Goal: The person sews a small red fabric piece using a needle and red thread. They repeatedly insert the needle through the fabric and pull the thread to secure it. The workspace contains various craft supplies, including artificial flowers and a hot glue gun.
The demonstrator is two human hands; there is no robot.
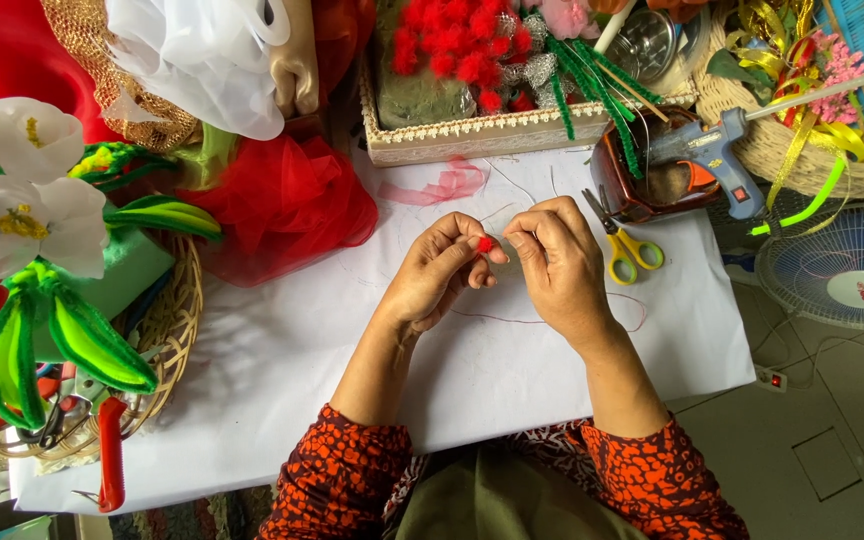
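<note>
I pinch a small red pompom (485, 243) between the fingertips of my left hand (439, 270) and my right hand (555, 262), both closed on it above the white table (282, 370), just left of the yellow-handled scissors (624, 245).

Scissors (624, 243) on table (512, 380), right of hands (glue gun (712, 155) behind).

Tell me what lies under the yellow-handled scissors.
The yellow-handled scissors lie on the white sheet beside the right hand. Their blade tips reach the brown tray; the table under the sheet is covered.
</note>
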